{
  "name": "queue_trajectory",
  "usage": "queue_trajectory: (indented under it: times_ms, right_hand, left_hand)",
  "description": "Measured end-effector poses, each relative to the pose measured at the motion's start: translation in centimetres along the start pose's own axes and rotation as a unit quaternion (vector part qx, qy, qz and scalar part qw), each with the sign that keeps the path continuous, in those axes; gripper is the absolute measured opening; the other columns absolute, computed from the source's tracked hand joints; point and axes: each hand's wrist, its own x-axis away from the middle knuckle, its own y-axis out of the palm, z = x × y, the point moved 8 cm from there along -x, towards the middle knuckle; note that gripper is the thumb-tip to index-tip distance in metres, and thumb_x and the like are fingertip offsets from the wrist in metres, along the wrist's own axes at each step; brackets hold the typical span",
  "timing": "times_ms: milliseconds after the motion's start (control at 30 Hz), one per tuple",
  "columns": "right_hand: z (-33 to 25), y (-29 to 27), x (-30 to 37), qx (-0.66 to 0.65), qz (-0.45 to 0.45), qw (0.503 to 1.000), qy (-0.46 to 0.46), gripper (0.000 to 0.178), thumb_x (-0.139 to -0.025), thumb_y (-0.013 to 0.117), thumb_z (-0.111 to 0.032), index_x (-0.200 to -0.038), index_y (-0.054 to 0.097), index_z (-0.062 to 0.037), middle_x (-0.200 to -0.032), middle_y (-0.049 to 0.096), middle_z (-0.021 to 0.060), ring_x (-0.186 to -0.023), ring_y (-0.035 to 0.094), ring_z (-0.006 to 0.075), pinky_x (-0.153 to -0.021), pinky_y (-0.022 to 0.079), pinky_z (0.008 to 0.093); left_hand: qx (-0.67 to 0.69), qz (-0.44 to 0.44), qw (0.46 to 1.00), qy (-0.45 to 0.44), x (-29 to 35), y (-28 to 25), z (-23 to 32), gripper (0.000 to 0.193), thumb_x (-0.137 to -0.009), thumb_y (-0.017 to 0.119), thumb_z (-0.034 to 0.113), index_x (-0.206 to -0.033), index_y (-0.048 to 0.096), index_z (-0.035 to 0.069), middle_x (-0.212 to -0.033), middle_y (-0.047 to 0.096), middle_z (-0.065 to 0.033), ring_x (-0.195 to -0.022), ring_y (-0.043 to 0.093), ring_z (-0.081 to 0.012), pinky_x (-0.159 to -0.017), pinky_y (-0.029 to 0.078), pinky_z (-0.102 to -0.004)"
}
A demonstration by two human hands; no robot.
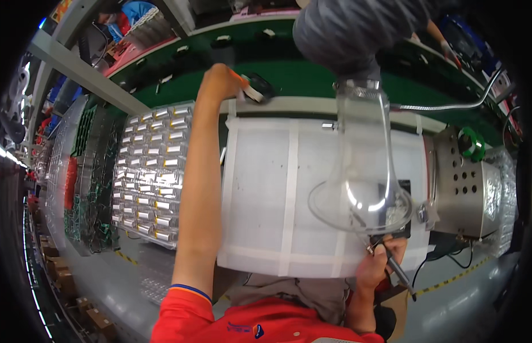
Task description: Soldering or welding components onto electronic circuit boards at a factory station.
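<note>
My left hand (pixel 219 83) is stretched far forward over the green conveyor belt, with orange covering on a fingertip. At its fingers is a blurred dark rounded part (pixel 259 87) with a pale block on it, which the fingers seem to pinch. Close to my body at the right, my right hand (pixel 381 264) is closed around a soldering iron (pixel 398 270), its grey handle slanting down to the right. The iron's front end lies beneath the rim of a clear fume funnel (pixel 366 171), near a black pad (pixel 400 228) partly seen through the funnel.
A white taped work mat (pixel 260 188) covers the bench. To its left stands a clear tray (pixel 149 171) of silver battery-like packs. A perforated metal box (pixel 463 183) with a green spool (pixel 472 144) stands right. A grey hose (pixel 354 34) hangs overhead. Similar small parts (pixel 222 41) lie along the belt.
</note>
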Motion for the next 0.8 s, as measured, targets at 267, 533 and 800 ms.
queue_trajectory:
  times_ms: [267, 533, 800]
  right_hand:
    - [0.1, 0.4, 0.0, -0.003, 0.024, 0.999, 0.033, 0.037, -0.079, 0.070, -0.028, -0.089, 0.040, -0.0077, -0.082, 0.044, 0.0023, -0.075, 0.046, 0.0111, -0.068, 0.042, 0.0242]
    - [-0.1, 0.5, -0.2, 0.023, 0.025, 0.999, 0.012, 0.036, -0.081, 0.069, -0.023, -0.090, 0.040, -0.0050, -0.081, 0.049, 0.0055, -0.074, 0.045, 0.0115, -0.072, 0.039, 0.0254]
    - [-0.2, 0.7, -0.2, 0.005, 0.019, 0.999, 0.026, 0.026, -0.077, 0.061, -0.017, -0.088, 0.040, -0.0062, -0.079, 0.044, 0.0033, -0.073, 0.042, 0.0104, -0.069, 0.038, 0.0233]
  left_hand:
    - [-0.210, 0.177, 0.962, -0.016, -19.9, 1.3, -1.1, 0.037, -0.082, 0.059, 0.025, -0.116, 0.066, 0.012, -0.123, 0.061, -0.0182, -0.116, 0.058, -0.0345, -0.094, 0.049, -0.0433]
    - [-0.278, 0.190, 0.942, -0.018, -28.0, 0.8, -7.5, 0.040, -0.082, 0.061, 0.042, -0.110, 0.070, 0.016, -0.123, 0.062, -0.0146, -0.114, 0.059, -0.0340, -0.093, 0.049, -0.0491]
    - [-0.295, -0.074, 0.943, 0.133, -23.3, 8.7, 2.5, 0.045, -0.078, 0.066, 0.037, -0.115, 0.067, 0.011, -0.126, 0.060, -0.0162, -0.117, 0.057, -0.0345, -0.098, 0.044, -0.0472]
